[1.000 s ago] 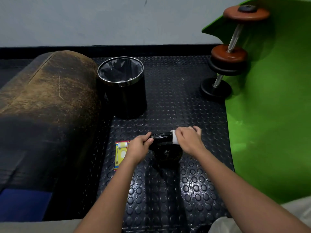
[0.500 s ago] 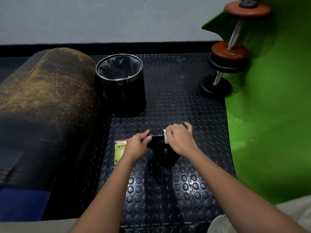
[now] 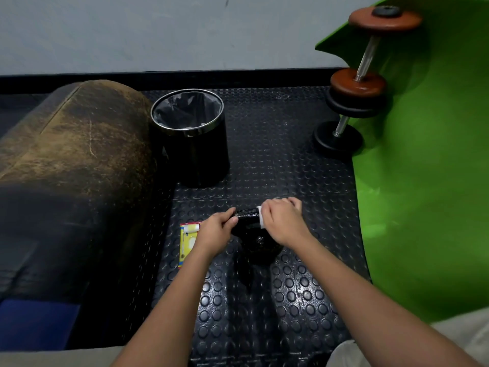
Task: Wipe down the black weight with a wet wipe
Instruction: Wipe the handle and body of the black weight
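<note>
On the studded black floor mat [image 3: 264, 313], a left hand [image 3: 215, 231] gripped the black weight [image 3: 248, 221] at its left end while the right hand [image 3: 283, 221] clasped a white wet wipe [image 3: 260, 217] around its right, near a wipes packet [image 3: 188, 242].

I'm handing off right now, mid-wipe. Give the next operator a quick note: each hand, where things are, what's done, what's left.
Left hand: grips the left end of the black weight, steadying it on the studded floor mat.
Right hand: holds the white wet wipe wrapped on the weight's top edge.
Wipe packet: on the mat, left of the left hand. Lined bin: behind.
Done: wipe out and on the weight.
Left: how much is wiped cannot be told; finish the other surfaces, probably bin the wipe.
</note>
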The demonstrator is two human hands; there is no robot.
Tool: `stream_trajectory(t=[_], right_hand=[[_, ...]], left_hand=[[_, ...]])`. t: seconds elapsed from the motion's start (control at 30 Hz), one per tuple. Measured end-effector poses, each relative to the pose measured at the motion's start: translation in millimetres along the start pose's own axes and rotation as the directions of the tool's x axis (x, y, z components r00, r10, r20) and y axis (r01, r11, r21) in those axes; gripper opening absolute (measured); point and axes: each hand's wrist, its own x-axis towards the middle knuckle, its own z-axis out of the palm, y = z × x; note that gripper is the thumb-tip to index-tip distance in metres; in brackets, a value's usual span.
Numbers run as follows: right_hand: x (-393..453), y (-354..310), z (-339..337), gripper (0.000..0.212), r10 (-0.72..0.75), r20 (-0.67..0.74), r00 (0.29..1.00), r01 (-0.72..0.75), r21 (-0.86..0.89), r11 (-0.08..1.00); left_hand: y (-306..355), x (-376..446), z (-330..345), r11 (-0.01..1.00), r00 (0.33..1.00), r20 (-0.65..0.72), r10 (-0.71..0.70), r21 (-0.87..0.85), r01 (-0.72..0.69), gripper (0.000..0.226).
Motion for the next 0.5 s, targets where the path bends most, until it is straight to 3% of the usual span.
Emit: stream_trajectory(t=[0.13, 0.27, 0.33, 0.5], right_hand=[[-3, 17, 0, 0.044, -0.004, 0.012, 1.0, 0.003, 0.067, 0.998], [-11, 39, -7, 0.046, 0.265, 0.068, 0.962, -0.273, 0.292, 0.917], [-8, 38, -10, 0.047, 0.356, 0.119, 0.927, -0.375, 0.299, 0.877], [4, 6, -12, 0.049, 0.102, 0.067, 0.993, -0.105, 0.038, 0.994]], left_hand=[[0, 1, 0, 1.0, 1.0, 0.018, -0.001, -0.009, 0.001, 0.042], [-1, 0, 1, 1.0, 1.0, 0.023, 0.008, 0.002, -0.008, 0.043], [-1, 0, 1, 1.0, 1.0, 0.021, 0.012, 0.015, -0.012, 0.043], [-1, 1, 1, 1.0, 1.0, 0.012, -0.006, -0.007, 0.006, 0.043]])
